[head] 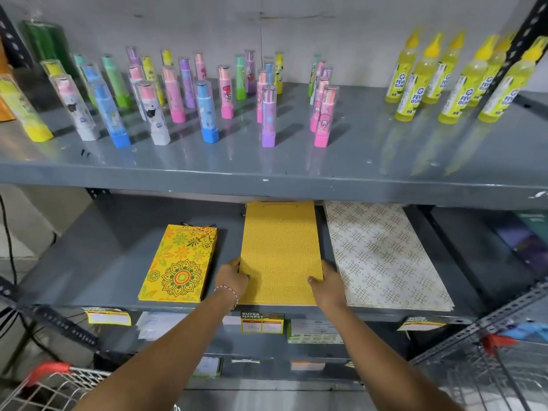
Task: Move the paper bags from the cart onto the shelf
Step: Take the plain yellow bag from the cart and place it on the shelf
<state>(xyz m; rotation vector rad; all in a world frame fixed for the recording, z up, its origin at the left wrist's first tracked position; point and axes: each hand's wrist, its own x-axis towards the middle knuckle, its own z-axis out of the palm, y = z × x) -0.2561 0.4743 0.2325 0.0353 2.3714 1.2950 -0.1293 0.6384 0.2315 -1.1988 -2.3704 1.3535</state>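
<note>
Both hands, left hand (232,279) and right hand (327,284), are pinching the yellow bag stack (280,250) at the shelf's (98,256) front edge.

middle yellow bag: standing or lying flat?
Lying flat. The yellow bag lies face-up on the lower shelf, both hands at its near corners.

Head camera looks forward and down, close to the shelf (89,280) (wide-angle).
</note>
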